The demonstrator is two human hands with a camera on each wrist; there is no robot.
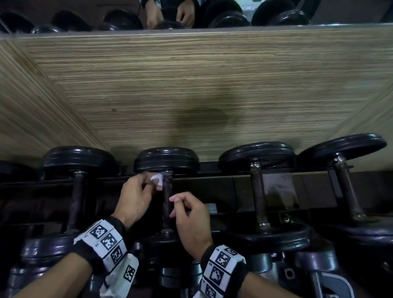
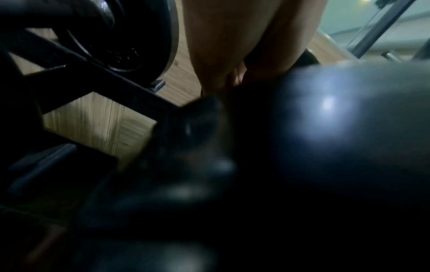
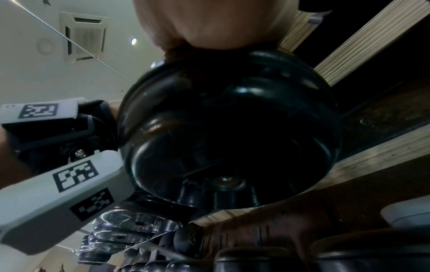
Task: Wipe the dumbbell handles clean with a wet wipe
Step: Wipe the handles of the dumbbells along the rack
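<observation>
I see a row of black dumbbells lying on a dark rack (image 1: pixel 216 171), their handles running away from me toward a wood-grain wall panel (image 1: pixel 185 83). My left hand (image 1: pixel 135 197) is at the far end of the middle dumbbell's handle (image 1: pixel 167 199), just under the far weight (image 1: pixel 166 159). Its fingers are curled together and pinch a small white wipe (image 1: pixel 157 181) against the left side of the handle.

My right hand (image 1: pixel 192 220) sits at the near half of the same handle, on its right side. Its fingers are bent inward with the thumb and forefinger close together beside the bar; I cannot tell whether they actually grip the handle or only hover by it.

The left wrist view is dark and blurred: only the palm (image 2: pixel 232 46) and a rounded black weight (image 2: pixel 337 138). The right wrist view shows the heel of the hand (image 3: pixel 209 24) above the near black weight (image 3: pixel 232 132), hiding the fingers.

A mirror strip (image 1: pixel 344 5) above the panel reflects both hands and more dumbbells.
</observation>
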